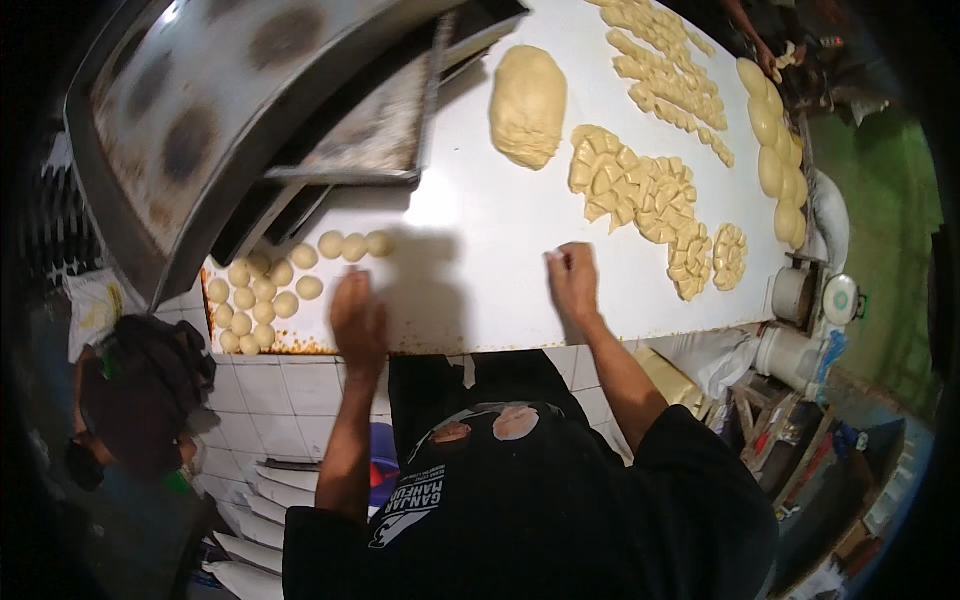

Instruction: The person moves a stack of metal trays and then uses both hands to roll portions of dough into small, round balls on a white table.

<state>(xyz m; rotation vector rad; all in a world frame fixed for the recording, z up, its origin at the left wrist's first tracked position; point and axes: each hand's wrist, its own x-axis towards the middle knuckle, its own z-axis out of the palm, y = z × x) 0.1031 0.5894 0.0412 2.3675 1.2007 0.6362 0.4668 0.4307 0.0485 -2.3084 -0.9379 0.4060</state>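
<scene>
My left hand (358, 325) is low over the white table near its front edge, just right of the round dough balls (263, 290). Its fingers curl downward with the thumb at the side, and whatever lies under the palm is hidden. A short row of dough balls (355, 247) sits just beyond it. My right hand (575, 283) is closed like a fist above the table, left of the cut dough pieces (640, 187). What it holds, if anything, does not show. Farther off lies a large oval dough lump (529, 105).
Stacked metal trays (400, 120) overhang the table's left side. More cut dough strips (670, 75) and smooth dough loaves (770, 140) line the far right. Another person's hand (768, 62) is at the far right corner. A person (140, 400) is low at the left. A pot (792, 293) stands beyond the right edge.
</scene>
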